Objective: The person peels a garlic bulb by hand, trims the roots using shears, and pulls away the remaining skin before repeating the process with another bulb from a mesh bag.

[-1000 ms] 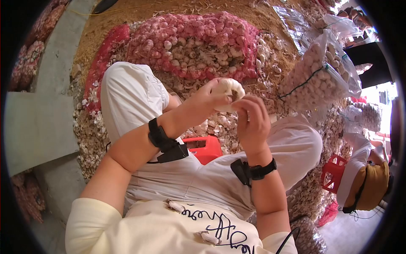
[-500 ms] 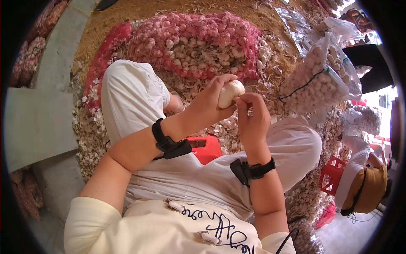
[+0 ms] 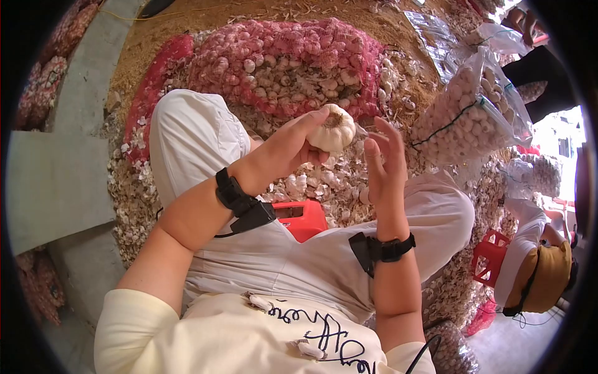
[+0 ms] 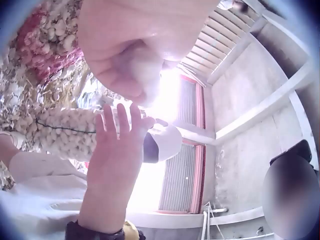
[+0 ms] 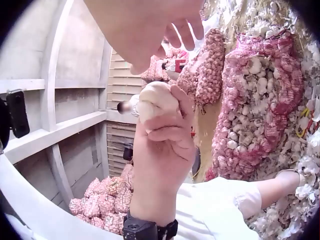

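A whole white garlic bulb (image 3: 334, 132) is gripped by my left hand (image 3: 280, 153), thumb on top and fingers curled beneath. In the right wrist view the same bulb (image 5: 157, 102) sits in the left hand's fingers (image 5: 172, 132). My right hand (image 3: 387, 163) stands just to the right of the bulb, its fingers spread and loosely extended, with a gap between them and the bulb. The left wrist view shows this right hand (image 4: 117, 155) palm-on with fingers raised. Between bulb and right fingertips a small pale flake shows in the head view.
Beyond the hands lies a torn pink mesh sack (image 3: 280, 37) full of garlic bulbs. At right stands a clear plastic bag (image 3: 467, 106) of garlic. Loose skins (image 3: 305, 181) cover the floor. A red plastic stool (image 3: 305, 221) shows between the legs; another person (image 3: 539, 274) sits at right.
The bulb has been turned in the left hand, its root or stem end now facing up. My right fingers have come away from the bulb and opened, moving right.
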Demonstrator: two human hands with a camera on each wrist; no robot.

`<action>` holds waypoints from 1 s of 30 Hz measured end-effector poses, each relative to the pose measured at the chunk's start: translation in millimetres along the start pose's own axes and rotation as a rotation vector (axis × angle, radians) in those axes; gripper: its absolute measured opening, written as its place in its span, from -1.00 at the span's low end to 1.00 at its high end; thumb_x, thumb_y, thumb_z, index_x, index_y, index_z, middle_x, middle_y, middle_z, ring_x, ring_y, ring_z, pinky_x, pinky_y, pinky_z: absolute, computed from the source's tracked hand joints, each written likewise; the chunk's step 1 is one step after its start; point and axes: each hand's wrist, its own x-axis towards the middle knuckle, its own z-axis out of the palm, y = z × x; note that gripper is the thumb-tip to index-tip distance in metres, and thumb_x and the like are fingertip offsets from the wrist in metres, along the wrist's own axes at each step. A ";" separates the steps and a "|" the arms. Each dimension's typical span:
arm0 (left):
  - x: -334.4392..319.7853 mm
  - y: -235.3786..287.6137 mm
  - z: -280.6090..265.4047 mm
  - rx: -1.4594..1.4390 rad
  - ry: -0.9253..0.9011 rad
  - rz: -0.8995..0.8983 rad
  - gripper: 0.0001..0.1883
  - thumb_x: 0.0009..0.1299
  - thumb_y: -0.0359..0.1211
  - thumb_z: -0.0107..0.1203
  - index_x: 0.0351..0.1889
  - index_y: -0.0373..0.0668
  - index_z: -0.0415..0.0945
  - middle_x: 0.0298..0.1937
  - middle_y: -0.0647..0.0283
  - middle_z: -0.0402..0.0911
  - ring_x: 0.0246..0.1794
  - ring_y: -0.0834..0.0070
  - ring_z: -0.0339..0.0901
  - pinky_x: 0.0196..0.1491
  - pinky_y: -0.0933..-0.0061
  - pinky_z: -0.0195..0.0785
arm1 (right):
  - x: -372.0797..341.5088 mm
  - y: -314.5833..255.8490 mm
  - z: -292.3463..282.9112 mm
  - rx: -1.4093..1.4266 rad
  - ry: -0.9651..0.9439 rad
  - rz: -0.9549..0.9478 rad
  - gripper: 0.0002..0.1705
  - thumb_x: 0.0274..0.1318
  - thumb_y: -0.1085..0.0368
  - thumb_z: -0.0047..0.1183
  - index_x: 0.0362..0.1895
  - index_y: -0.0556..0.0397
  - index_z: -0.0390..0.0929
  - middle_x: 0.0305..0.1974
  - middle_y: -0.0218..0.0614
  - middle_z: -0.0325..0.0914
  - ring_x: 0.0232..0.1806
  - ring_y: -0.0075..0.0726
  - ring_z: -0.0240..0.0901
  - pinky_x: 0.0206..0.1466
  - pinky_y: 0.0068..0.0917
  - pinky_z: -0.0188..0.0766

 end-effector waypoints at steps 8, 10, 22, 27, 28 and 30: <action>-1.7 -5.6 7.8 0.223 0.110 0.166 -0.43 0.43 0.05 -0.01 0.17 -0.19 0.24 -0.25 0.30 0.55 -0.42 0.67 0.47 -0.44 0.64 0.30 | -7.8 -7.1 9.0 0.555 -0.348 0.512 -0.51 0.27 0.05 0.04 0.05 0.23 0.41 -0.26 -0.31 0.52 -0.23 -0.55 0.43 -0.17 -0.59 0.38; -0.9 -8.9 9.3 0.305 0.167 0.218 -0.38 0.41 0.04 0.03 0.23 -0.19 0.17 -0.21 0.29 0.54 -0.40 0.67 0.48 -0.42 0.64 0.32 | -9.4 -3.5 9.8 0.494 -0.378 0.556 -0.56 0.26 0.05 0.05 -0.07 0.22 0.50 -0.36 -0.37 0.53 -0.31 -0.60 0.41 -0.25 -0.62 0.35; 0.1 -2.0 2.3 0.145 0.060 0.121 -0.56 0.43 -0.11 -0.05 0.13 -0.20 0.31 -0.17 0.27 0.52 -0.38 0.63 0.48 -0.43 0.60 0.32 | -1.4 -1.9 -12.6 0.406 -0.144 0.465 -0.71 0.34 0.23 -0.07 -0.21 0.24 0.53 -0.38 -0.41 0.54 -0.33 -0.59 0.41 -0.23 -0.64 0.32; -0.3 1.2 -4.8 -0.073 -0.015 0.055 -0.60 0.44 -0.14 -0.08 0.13 -0.18 0.33 -0.15 0.26 0.53 -0.33 0.61 0.50 -0.38 0.61 0.33 | -9.1 32.6 -0.7 0.141 -0.106 0.312 -0.57 0.35 0.15 -0.10 0.14 0.20 0.41 -0.02 -0.17 0.52 -0.02 -0.37 0.46 0.05 -0.51 0.35; 0.2 0.6 -2.7 -0.073 -0.019 0.058 -0.60 0.44 -0.14 -0.08 0.13 -0.18 0.33 -0.15 0.26 0.53 -0.33 0.61 0.50 -0.38 0.61 0.33 | -8.6 31.2 -1.2 0.074 -0.139 0.276 -0.53 0.36 0.09 -0.12 0.16 0.18 0.40 0.00 -0.16 0.51 -0.01 -0.34 0.47 0.05 -0.49 0.35; 1.4 -1.3 4.7 0.193 0.140 0.197 -0.59 0.40 -0.27 0.01 0.18 -0.19 0.30 -0.06 0.18 0.53 -0.16 0.43 0.55 -0.17 0.49 0.42 | -4.5 23.1 -3.2 0.001 -0.169 0.230 -0.49 0.37 0.03 -0.15 0.18 0.16 0.38 0.03 -0.15 0.50 0.00 -0.32 0.48 0.05 -0.47 0.36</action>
